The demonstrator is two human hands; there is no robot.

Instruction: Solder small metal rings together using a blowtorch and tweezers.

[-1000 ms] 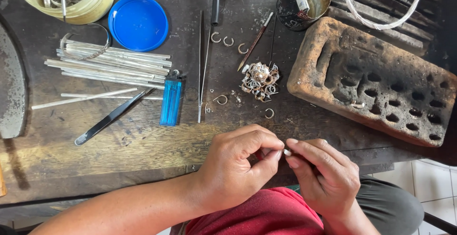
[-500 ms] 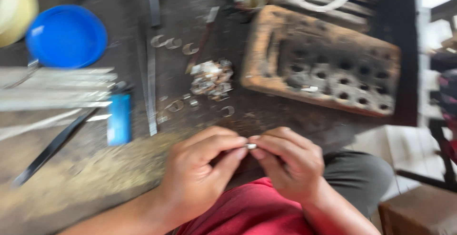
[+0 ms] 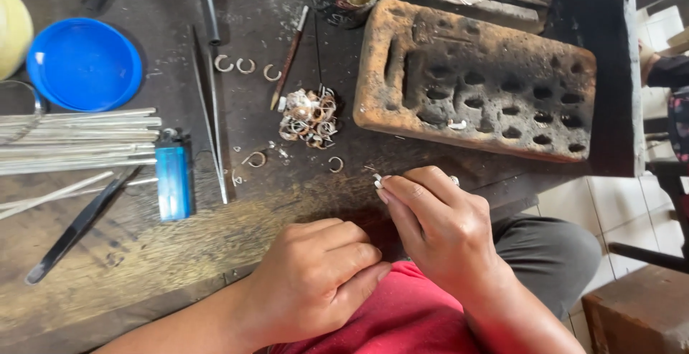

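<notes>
The right hand (image 3: 445, 232) pinches a small silver ring (image 3: 377, 179) at its fingertips, above the worktop (image 3: 143, 253) edge. The left hand (image 3: 316, 282) rests curled beside it, fingers folded in; whether it holds anything I cannot tell. Just beyond the right fingers lie a loose open ring (image 3: 335, 164) and a pile of silver rings (image 3: 308, 119); farther right sits a pitted firebrick (image 3: 474, 81).

The right hand (image 3: 441, 228) pinches a small silver piece (image 3: 377, 180) beside the curled left hand (image 3: 316, 279).
</notes>
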